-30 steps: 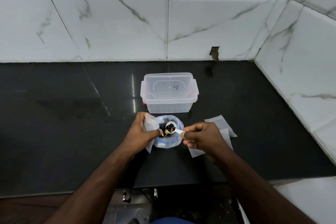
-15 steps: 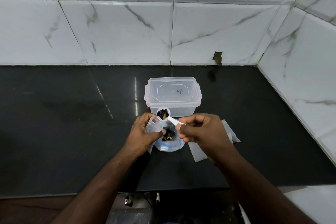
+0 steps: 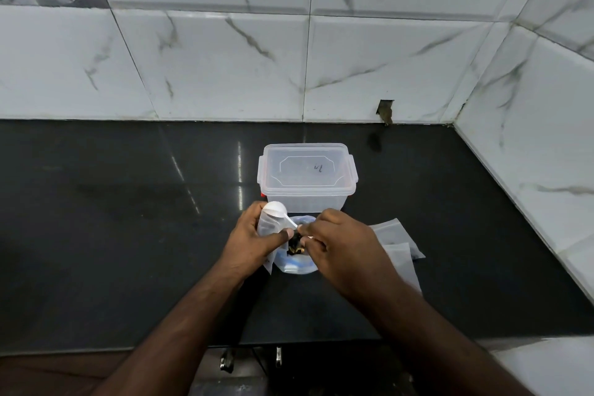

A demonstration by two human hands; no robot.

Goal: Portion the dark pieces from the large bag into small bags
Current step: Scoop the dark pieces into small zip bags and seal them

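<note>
My left hand (image 3: 249, 239) grips a small clear bag (image 3: 268, 225) upright, its mouth facing up. My right hand (image 3: 340, 246) pinches the handle of a white plastic scoop (image 3: 277, 210), whose bowl is tipped over the small bag's mouth with its pale back showing. Between my hands the large bag (image 3: 297, 264) sits open on the black counter, with dark pieces (image 3: 295, 246) visible inside. My right hand covers part of the large bag.
A lidded clear plastic box (image 3: 307, 182) stands just behind the hands. Several flat empty small bags (image 3: 397, 243) lie to the right of my right hand. Tiled walls close off the back and right of the black counter (image 3: 128, 219), whose front edge is near me.
The scoop rose out of the large bag with dark pieces, moved left over the small bag and turned over. Both hands shifted slightly away from me.
</note>
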